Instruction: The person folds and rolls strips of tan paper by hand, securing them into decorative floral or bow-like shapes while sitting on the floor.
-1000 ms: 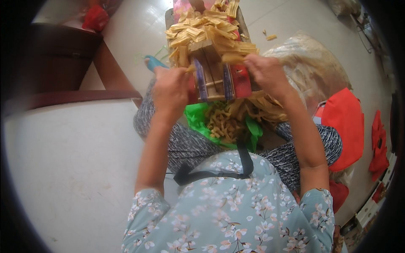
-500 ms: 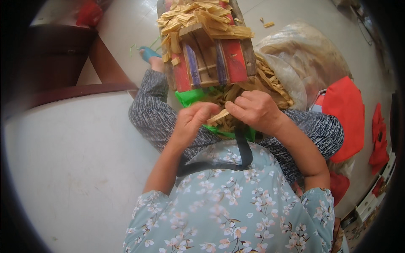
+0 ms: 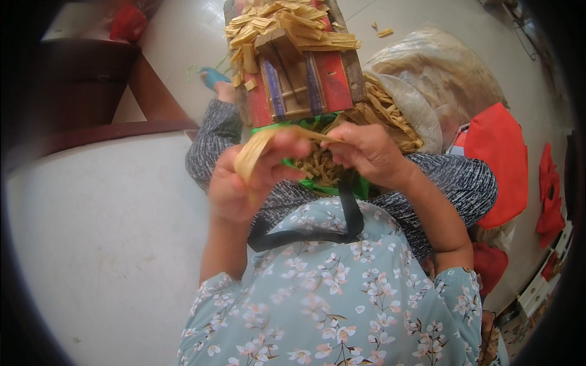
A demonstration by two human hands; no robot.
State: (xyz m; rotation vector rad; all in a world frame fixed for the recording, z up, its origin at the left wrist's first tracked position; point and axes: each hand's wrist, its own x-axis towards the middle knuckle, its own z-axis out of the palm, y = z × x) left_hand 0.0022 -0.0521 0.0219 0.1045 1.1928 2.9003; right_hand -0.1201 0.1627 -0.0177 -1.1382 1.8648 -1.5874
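My left hand [image 3: 244, 180] and my right hand [image 3: 366, 152] are raised over my lap, pinching a pale yellow strip [image 3: 259, 149] between them. The strip bends down over my left fingers. Under the hands lies a green bag [image 3: 317, 183] full of more yellow strips [image 3: 323, 165]. Just beyond stands a red and blue wooden frame [image 3: 299, 85] with a heap of the same strips [image 3: 287, 27] piled on top.
A clear plastic sack [image 3: 439, 73] of strips sits to my right, beside red cloth bags [image 3: 500, 158]. A dark wooden bench [image 3: 91, 85] stands at far left. A black strap [image 3: 351, 213] hangs across my floral top. Pale tiled floor [image 3: 104, 244] lies to the left.
My hands left the sides of the wooden frame, dropped to the green bag, took up a yellow strip and lifted it, the left hand moving left.
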